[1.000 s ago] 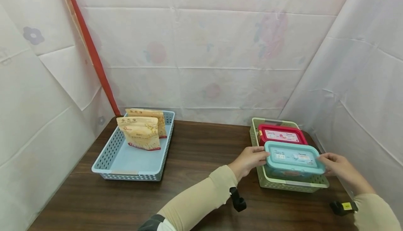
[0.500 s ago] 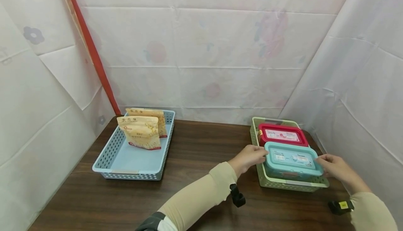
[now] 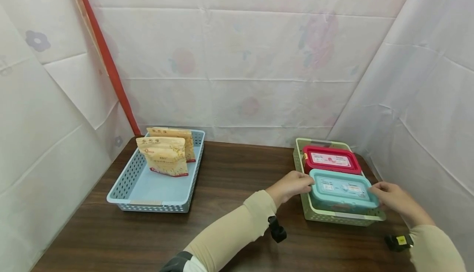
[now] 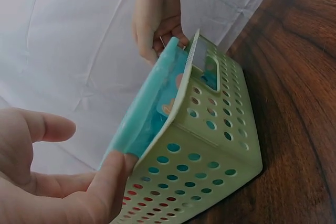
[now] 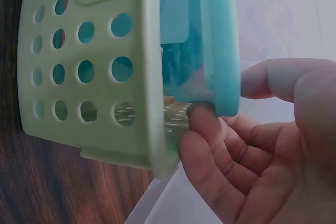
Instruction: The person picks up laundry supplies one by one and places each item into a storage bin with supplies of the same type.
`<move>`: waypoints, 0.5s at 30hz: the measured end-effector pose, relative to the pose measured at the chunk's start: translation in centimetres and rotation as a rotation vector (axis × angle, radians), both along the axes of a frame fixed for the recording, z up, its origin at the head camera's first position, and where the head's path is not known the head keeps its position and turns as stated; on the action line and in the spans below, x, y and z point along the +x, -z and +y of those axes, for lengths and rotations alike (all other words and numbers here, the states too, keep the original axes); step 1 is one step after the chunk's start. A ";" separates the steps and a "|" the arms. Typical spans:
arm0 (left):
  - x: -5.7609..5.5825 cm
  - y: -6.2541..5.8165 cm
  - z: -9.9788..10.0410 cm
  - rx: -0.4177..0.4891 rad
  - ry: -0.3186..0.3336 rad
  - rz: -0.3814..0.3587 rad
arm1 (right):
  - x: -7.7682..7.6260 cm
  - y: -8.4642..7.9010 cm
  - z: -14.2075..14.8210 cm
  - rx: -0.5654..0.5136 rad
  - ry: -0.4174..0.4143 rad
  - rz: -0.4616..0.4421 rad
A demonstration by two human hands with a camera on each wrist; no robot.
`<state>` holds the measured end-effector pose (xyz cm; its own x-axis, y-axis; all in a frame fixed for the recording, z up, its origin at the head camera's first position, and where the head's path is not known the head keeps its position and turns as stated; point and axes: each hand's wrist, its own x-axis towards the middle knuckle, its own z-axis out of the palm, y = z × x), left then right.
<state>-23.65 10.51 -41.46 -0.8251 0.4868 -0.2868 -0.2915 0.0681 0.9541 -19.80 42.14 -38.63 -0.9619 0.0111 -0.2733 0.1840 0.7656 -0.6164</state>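
Observation:
A turquoise lidded box sits partly inside the green perforated basket, its lid standing above the rim. Behind it in the same basket lies a red lidded box. My left hand is at the box's left end; in the left wrist view its fingertips touch the lid's edge, while the thumb stands apart. At the other end, my right hand pinches the lid's rim, thumb on top and fingertips underneath, beside the basket's corner.
A light blue perforated basket stands at the left, holding two yellow pouches, the front pouch and the rear pouch, both upright. Both baskets rest on a dark wooden table. White patterned sheeting closes off the back and sides.
The turquoise box has sunk slightly lower and shifted a little left and toward me. Both hands have moved with it. The red box and the pouches stay put.

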 end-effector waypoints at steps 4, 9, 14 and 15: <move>-0.1 0.1 -0.1 -0.006 -0.006 -0.019 | -0.1 0.0 -0.1 0.002 -0.010 -0.005; -0.2 -0.1 -0.5 0.015 0.002 -0.021 | -0.3 -0.1 0.1 -0.005 -0.019 -0.030; -0.1 -0.1 -0.9 0.050 0.022 -0.026 | -0.4 -0.3 0.1 0.004 -0.019 -0.065; -0.1 -0.1 -1.0 0.057 0.027 -0.026 | -0.4 -0.4 0.0 -0.003 -0.021 -0.070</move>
